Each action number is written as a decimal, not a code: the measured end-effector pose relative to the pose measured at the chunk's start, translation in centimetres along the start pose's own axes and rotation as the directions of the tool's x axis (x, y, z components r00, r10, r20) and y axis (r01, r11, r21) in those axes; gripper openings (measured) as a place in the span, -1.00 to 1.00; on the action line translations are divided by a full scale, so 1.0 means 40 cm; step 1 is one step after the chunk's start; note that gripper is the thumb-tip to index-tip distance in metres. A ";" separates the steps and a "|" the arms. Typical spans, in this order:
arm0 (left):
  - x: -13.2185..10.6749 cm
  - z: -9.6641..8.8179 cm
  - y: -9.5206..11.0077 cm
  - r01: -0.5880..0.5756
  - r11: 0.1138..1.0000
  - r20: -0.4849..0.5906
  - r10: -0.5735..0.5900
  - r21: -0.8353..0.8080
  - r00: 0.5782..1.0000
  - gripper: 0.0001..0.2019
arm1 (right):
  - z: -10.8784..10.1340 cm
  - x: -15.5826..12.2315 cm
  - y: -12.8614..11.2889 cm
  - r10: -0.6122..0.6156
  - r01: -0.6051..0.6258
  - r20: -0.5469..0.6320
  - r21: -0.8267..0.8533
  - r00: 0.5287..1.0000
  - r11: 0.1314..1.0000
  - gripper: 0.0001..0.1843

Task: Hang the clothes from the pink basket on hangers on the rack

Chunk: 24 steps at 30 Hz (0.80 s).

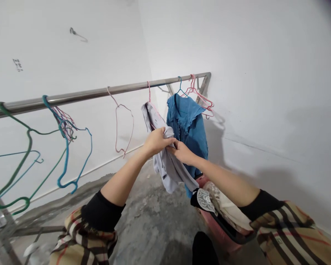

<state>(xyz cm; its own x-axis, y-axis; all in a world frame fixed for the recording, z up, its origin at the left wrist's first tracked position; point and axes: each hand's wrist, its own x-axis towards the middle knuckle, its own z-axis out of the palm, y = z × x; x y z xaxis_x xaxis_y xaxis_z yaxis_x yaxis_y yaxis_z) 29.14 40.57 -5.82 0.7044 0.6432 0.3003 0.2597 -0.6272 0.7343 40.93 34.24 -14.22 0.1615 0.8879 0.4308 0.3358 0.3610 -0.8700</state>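
A light grey garment (167, 173) hangs from a pink hanger (149, 92) on the metal rail. My left hand (157, 141) is closed on its upper side, thumb on top of the cloth. Close beside it, almost touching, my right hand (183, 151) pinches the same garment with thumb and fingers. Folds of cloth hide part of the hanger and some fingertips. Just behind to the right, a blue blouse (187, 117) with a ruffled collar hangs on a blue hanger (180, 86).
The metal rail (88, 96) runs across to a bracket at the right wall. On it hang a pale pink hanger (124, 106), a green hanger (29, 147), a blue hanger (64, 147) and several red hangers (208, 101). A pink basket (217, 228) with clothes stands below right.
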 end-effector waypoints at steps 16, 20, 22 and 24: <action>-0.151 0.031 -0.024 -0.325 0.454 0.108 0.441 0.829 0.891 -0.76 | 0.048 -0.016 -0.049 0.129 -0.121 0.011 0.437 0.992 0.891 -0.69; -0.171 0.037 -0.049 -0.365 0.452 0.147 0.448 0.814 0.882 -0.72 | 0.046 -0.030 -0.063 0.200 -0.187 0.033 0.522 0.979 0.832 -0.64; -0.179 0.043 -0.063 -0.383 0.470 0.164 0.442 0.795 0.882 -0.70 | 0.040 -0.040 -0.064 0.252 -0.244 0.057 0.517 0.966 0.820 -0.63; -0.184 0.050 -0.079 -0.392 0.522 0.167 0.424 0.757 0.890 -0.68 | 0.033 -0.054 -0.060 0.294 -0.294 0.082 0.506 0.952 0.811 -0.63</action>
<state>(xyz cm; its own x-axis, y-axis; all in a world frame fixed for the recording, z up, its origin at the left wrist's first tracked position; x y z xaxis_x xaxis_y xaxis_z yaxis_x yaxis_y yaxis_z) 24.47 36.93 -11.56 0.8476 0.2326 0.4770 0.3602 -0.9122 -0.1952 38.55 31.84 -13.38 0.1760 0.9751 0.1351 -0.2446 0.1763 -0.9535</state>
